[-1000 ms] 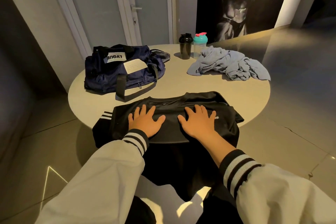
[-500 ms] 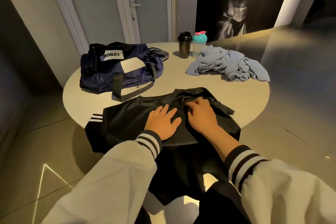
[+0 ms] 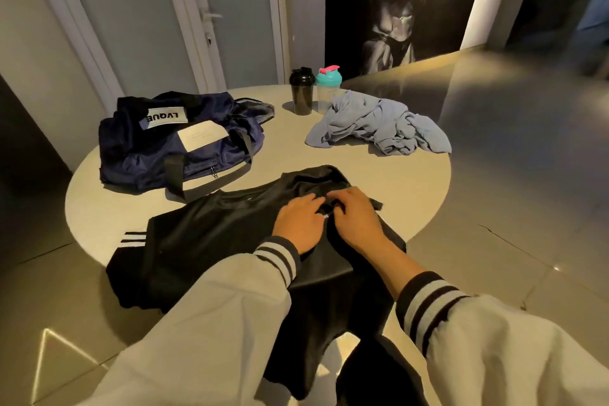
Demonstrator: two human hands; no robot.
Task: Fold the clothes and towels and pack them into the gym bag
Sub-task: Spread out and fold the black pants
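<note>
L hand: left hand point(image 3: 298, 224) on black shirt point(image 3: 211, 234), fingers curled into a bunched fold, pinching cloth.
R hand: right hand point(image 3: 357, 221) just beside it, fingertips nearly meeting, fingers curled on same fold.
Shirt pos: spread at near edge of worktop point(image 3: 395, 184); lower part and striped sleeve hang off twd person.
Bag: gym bag point(image 3: 178, 145) far-left on worktop, apart from hands; inside not visible.
Towel: blue towel point(image 3: 379, 123) crumpled far-right, unfolded, by 2 shakers point(image 3: 301, 91).
Stage (est.): early, 1st fold on shirt.
Risk 1: much cloth overhangs, so its weight may drag shirt off worktop once lifted.
Risk 2: both pinches at one spot, so fold may go crooked/bunched.
Risk 3: bag strap point(image 3: 204, 188) lies just beside shirt's far edge and may snag.
</note>
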